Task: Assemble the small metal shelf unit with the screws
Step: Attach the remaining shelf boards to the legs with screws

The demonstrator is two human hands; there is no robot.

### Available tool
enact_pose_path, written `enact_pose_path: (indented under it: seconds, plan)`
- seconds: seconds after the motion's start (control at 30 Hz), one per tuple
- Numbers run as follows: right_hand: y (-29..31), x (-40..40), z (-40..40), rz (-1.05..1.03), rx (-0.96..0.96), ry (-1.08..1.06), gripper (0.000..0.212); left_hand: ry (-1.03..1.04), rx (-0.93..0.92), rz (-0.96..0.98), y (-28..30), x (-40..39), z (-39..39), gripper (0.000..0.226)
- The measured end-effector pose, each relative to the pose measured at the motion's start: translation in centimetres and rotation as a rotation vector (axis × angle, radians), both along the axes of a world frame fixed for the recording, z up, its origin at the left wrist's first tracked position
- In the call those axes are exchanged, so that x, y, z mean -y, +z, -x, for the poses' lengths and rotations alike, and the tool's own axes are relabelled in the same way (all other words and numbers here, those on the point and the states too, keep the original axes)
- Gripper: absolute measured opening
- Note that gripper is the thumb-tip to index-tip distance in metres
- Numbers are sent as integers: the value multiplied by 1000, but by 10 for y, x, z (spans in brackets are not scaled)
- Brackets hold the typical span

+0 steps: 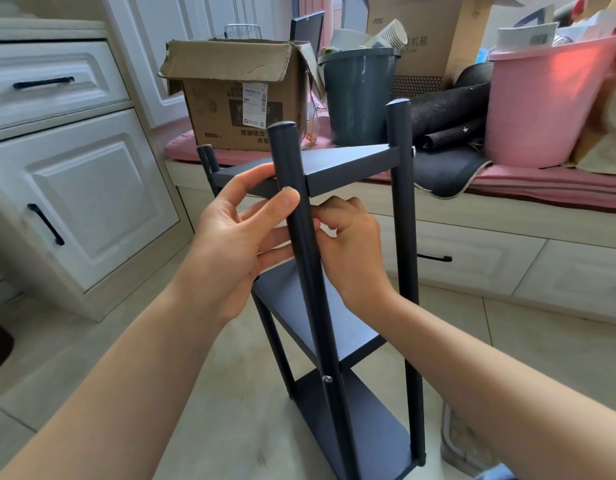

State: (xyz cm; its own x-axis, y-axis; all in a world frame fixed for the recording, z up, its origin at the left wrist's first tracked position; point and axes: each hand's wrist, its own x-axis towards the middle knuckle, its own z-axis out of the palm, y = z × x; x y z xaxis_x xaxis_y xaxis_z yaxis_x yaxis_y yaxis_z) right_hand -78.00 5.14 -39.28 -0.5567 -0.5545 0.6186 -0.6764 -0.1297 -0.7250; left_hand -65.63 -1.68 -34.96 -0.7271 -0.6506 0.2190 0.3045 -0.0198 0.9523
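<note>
Two bare arms reach in from the bottom. Between them stands the dark metal shelf unit on the tiled floor. It has three flat shelves and four round posts. One silver screw shows low on the nearest post.

The left hand wraps its thumb and fingers round that post, just under the top shelf. The right hand is on the other side of the same post. Its grip is pressed together, fingertips pinched at the post; what they pinch is too small to tell.

Farther back is a long seat with a pink cushion. On it sit one open cardboard box, one grey bucket and one pink tub. A second, bigger box stands behind them. White cabinets fill the left side.
</note>
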Motion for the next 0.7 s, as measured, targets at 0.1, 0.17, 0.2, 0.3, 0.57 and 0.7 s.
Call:
enact_pose_path:
  seconds: [0.1, 0.17, 0.2, 0.3, 0.57, 0.7]
  plan:
    - [-1, -8, 3, -20, -9, 25, 19, 2, 5, 4, 0, 0, -1, 48]
    - [-1, -15, 5, -8, 16, 50, 18, 2, 2, 3, 0, 0, -1, 46]
    - [0, -19, 7, -4, 23, 59, 18, 0, 1, 1, -1, 0, -1, 46]
    - [2, -29, 12, -21, -22, 54, 16, -1, 0, -1, 0, -1, -1, 46]
    - [14, -45, 21, -32, -105, 49, 18, 8, 11, 14, -1, -3, -1, 50]
    - [16, -40, 21, -55, -169, -1, 18, 23, 13, 17, 0, -3, 0, 50]
